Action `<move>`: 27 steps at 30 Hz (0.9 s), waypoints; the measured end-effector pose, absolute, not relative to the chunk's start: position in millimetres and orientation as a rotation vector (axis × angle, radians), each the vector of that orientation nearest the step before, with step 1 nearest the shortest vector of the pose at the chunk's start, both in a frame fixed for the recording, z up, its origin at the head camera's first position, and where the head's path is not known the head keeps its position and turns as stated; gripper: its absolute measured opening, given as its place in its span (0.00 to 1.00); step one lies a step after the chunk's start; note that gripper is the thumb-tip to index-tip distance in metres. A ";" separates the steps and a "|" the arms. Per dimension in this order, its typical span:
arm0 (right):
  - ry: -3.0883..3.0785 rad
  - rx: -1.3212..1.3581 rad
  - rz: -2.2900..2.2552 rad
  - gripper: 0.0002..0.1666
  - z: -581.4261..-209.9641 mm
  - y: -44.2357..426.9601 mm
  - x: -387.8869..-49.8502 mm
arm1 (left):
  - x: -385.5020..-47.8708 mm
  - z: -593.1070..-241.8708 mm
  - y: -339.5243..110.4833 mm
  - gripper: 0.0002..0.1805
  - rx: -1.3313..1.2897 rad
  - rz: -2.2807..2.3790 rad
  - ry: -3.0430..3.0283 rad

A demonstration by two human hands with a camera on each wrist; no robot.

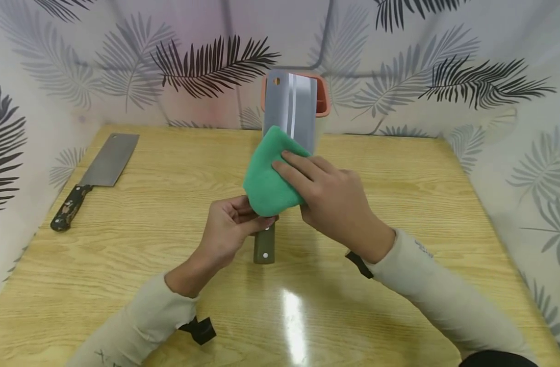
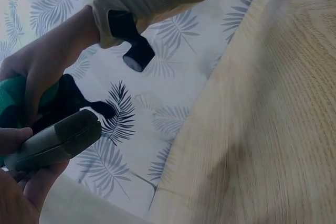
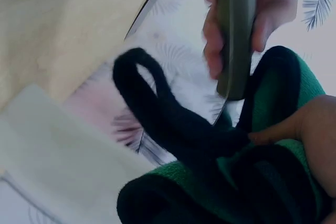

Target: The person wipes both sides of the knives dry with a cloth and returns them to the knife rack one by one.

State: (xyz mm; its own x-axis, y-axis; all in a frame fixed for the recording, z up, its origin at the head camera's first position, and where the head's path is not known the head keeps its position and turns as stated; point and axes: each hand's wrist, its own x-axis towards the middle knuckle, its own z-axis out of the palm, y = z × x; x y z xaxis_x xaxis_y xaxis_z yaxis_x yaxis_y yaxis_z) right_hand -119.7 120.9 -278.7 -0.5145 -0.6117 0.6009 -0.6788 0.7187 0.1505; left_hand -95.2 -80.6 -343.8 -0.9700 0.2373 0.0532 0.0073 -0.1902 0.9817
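Observation:
In the head view, a cleaver (image 1: 280, 104) is held up over the middle of the table, its broad blade pointing away. My left hand (image 1: 226, 227) grips its olive handle (image 1: 264, 250), which also shows between the fingers in the left wrist view. A green cloth (image 1: 272, 178) covers the lower part of the blade. With fingers laid over the cloth and the thumb behind, my right hand (image 1: 337, 204) holds it against the blade. In the right wrist view, the cloth's dark edging and hanging loop (image 3: 139, 80) are visible. The blade's far side is hidden.
A second cleaver (image 1: 107, 160) with a dark, worn handle lies at the table's left. Behind the raised blade is an orange-rimmed container (image 1: 323, 97), mostly hidden. Leaf-patterned fabric (image 1: 399, 92) hangs around the wooden table (image 1: 399, 204).

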 end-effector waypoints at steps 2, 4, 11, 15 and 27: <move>-2.293 0.928 0.165 0.34 -272.5 123.4 -125.9 | -93.6 -341.7 -78.9 0.24 0.328 2.305 1.843; -2.311 0.877 0.193 0.34 -265.2 127.0 -135.0 | -91.4 -340.1 -76.8 0.23 0.347 2.296 1.823; -2.337 0.737 0.251 0.36 -246.4 138.7 -164.3 | -87.7 -342.0 -72.4 0.24 0.306 2.260 1.756; -2.287 0.742 0.272 0.35 -244.1 138.9 -167.7 | -86.8 -344.6 -73.3 0.26 0.339 2.241 1.680; -2.187 0.749 0.245 0.31 -248.3 135.0 -167.2 | -86.5 -353.8 -79.1 0.35 0.529 2.230 1.433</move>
